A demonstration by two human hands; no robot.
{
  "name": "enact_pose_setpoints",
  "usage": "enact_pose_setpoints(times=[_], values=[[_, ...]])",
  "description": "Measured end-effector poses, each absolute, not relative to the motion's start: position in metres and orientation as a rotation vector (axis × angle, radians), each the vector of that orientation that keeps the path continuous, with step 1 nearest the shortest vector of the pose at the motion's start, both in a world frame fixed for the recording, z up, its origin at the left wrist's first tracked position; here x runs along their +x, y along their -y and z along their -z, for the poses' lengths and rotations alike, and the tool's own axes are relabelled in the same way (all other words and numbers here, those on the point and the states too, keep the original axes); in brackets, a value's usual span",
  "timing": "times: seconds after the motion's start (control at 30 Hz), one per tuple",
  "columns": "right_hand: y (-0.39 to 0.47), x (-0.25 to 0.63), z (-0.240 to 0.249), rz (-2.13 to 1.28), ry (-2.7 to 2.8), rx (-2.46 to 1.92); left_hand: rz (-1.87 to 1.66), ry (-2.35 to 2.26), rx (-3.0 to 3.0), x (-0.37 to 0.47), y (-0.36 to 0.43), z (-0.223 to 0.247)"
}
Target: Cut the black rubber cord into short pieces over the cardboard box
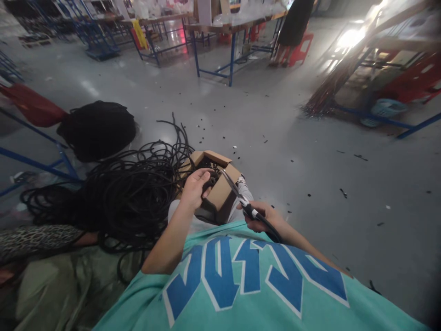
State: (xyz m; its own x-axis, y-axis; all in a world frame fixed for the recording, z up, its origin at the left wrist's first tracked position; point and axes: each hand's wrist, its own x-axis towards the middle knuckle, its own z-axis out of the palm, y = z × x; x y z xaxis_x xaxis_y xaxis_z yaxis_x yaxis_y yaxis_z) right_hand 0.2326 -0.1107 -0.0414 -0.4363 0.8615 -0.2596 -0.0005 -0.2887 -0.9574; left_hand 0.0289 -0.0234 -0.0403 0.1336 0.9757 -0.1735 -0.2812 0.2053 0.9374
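Note:
My right hand is wrapped round the black handles of a pair of scissors, whose metal blades point up and left over an open cardboard box. My left hand is closed on black tubing, just left of the blade tips. Inside the box lie several small black cut pieces. A large tangle of black tubing is heaped on the floor to the left of the box. The box stands between my legs, and part of it is hidden by my left hand.
Behind the heap sits a full black bag. Blue-legged worktables stand further off, with a person by a red stool. A blue basket is at right. Small black scraps dot the grey floor. Someone's patterned sleeve shows at left.

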Motion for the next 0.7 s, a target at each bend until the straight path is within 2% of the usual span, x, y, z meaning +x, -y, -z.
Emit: enact_pose_setpoints(times=[0.2,0.4,0.53,0.7], values=[[0.117,0.241,0.055,-1.801,1.238,-1.142,-1.247,-1.177,0.911,0.016,-0.058,0.063],[0.124,0.248,0.065,-1.735,1.198,-1.173,-1.136,-1.244,0.664,0.020,-0.136,0.074],[0.124,0.253,0.075,-1.728,1.148,-1.213,-1.089,-1.135,0.588,0.018,-0.121,0.082],[0.116,0.254,0.081,-1.726,1.139,-1.157,-1.099,-0.987,0.524,0.012,-0.064,0.079]])
